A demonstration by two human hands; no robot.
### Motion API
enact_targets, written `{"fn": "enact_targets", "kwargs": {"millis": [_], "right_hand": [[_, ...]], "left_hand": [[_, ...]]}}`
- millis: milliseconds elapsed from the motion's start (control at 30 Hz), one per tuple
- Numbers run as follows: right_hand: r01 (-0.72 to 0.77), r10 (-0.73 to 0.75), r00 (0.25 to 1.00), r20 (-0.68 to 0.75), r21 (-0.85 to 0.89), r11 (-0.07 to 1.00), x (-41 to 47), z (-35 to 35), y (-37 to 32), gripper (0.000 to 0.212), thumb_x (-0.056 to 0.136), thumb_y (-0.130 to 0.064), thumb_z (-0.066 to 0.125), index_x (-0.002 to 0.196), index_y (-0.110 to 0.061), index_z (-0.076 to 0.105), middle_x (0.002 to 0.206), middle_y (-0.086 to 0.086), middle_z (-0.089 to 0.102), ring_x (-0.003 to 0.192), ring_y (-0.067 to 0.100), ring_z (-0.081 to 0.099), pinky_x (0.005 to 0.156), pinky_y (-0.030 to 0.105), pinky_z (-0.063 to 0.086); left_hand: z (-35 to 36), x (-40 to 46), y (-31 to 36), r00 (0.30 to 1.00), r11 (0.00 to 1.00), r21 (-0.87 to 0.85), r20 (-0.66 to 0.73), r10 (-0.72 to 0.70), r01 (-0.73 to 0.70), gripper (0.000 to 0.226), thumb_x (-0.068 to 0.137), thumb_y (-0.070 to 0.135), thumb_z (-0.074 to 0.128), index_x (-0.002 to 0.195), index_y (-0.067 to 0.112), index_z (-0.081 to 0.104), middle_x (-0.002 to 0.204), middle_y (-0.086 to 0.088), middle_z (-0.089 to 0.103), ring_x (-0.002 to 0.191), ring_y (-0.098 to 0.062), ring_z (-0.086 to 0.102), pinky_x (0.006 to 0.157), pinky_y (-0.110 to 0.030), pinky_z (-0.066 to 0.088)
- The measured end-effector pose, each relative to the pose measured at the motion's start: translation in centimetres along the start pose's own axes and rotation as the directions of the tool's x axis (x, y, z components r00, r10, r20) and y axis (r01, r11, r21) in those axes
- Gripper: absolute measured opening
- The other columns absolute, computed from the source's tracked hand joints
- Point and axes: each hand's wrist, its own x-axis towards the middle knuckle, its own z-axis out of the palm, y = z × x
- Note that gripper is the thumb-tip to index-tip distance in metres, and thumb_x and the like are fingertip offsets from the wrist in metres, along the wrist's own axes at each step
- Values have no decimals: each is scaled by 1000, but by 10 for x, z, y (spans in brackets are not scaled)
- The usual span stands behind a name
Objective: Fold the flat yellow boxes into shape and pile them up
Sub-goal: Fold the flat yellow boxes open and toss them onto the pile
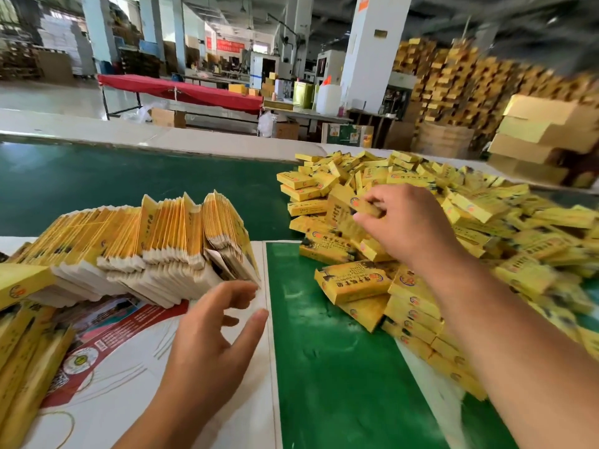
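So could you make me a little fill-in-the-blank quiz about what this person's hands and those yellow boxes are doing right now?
1. The right hand holds a folded yellow box above the ____ of finished boxes.
2. The left hand reaches, fingers spread, toward the row of ____ boxes standing on edge.
3. The work surface under the boxes is ____ in colour.

Missing words: pile; flat; green

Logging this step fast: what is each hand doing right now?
Left hand: open, fingertips at the flat boxes, gripping nothing.
Right hand: holds a folded box over the pile.
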Motion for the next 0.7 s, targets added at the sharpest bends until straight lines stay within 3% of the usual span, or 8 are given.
{"fn": "enact_targets", "kwargs": {"millis": [67,133,233,367,567,633,700], "right_hand": [[-52,75,994,77,-269,962,27,16,22,22,88,-27,69,107,-16,72,97,9,74,89,31,66,72,33,52],[-54,136,981,141,-473,880,40,33,42,23,90,-27,66,110,-16,69,99,10,72,91,32,66,72,34,51],[-31,177,966,186,-599,800,46,57,63,19,91,-23,64,109,-18,68,100,7,70,92,30,66,71,34,52],[-9,191,955,227,-619,785,45,74,75,15,87,-25,66,102,-21,66,91,4,68,83,27,64,59,30,43],[6,216,929,302,-592,806,44,71,65,18,87,-33,63,99,-21,67,96,3,68,82,26,60,59,29,42],[39,141,947,287,-539,842,45,65,46,25,89,-36,60,106,-20,68,100,4,68,88,26,61,62,28,42],[96,22,955,296,-377,921,44,64,20,32,90,-39,59,115,-21,67,108,5,69,94,25,62,71,30,48]], "left_hand": [[0,-1,3,999,999,25,28,23,-24,16,78,52,56,93,49,57,99,37,57,93,9,57,58,-15,51],[0,0,1,998,999,30,44,35,-37,8,81,44,62,89,46,59,102,37,55,94,8,56,63,-12,51],[0,3,-6,999,999,35,47,21,-22,7,84,35,67,88,40,63,97,35,58,90,5,58,65,-17,53],[-1,5,-11,1000,1000,23,20,-16,16,5,84,33,67,86,38,64,84,29,62,87,2,59,63,-23,54],[-2,7,-11,999,999,23,-13,-33,33,8,85,31,67,83,38,64,79,21,64,86,2,58,62,-18,51],[-4,9,-12,998,999,16,-48,-37,38,8,85,28,67,82,35,65,78,18,65,85,1,59,61,-18,50],[-5,11,-14,994,998,-6,-89,-63,63,7,85,28,66,82,34,65,77,16,65,82,0,60,59,-16,49]]}}
